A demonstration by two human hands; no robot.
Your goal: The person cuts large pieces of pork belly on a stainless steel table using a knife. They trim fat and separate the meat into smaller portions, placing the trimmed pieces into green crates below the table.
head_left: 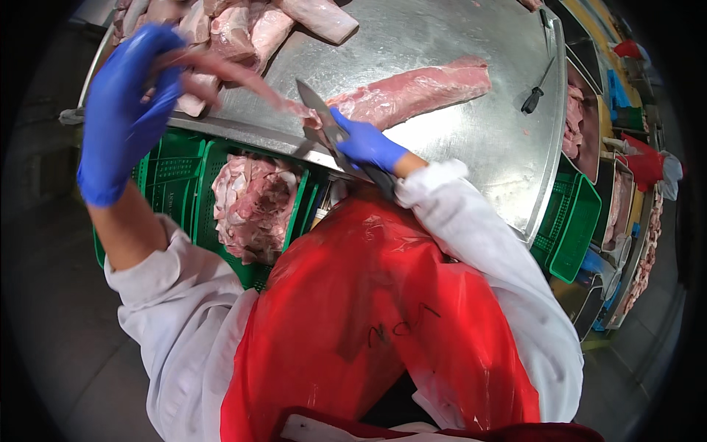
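My left hand (121,121), in a blue glove, is raised at the left with its fingers closed on a long strip of meat (239,74). The strip is smeared by motion and stretches right, down to the knife blade. In my gloved right hand (368,144) is a knife (316,102), its blade pointing away and to the left and its dark handle showing below the palm. Just beyond that hand, a long pink piece of meat (420,90) lies on the metal table (490,147). Whether the strip still joins this piece is hidden behind the blade.
Several thick meat pieces (254,29) are heaped at the table's far left. Below the near edge, a green crate (202,184) holds meat trimmings (254,206). A thin dark-handled tool (532,100) lies at the right. Another green crate (578,228) stands beyond the table's right edge.
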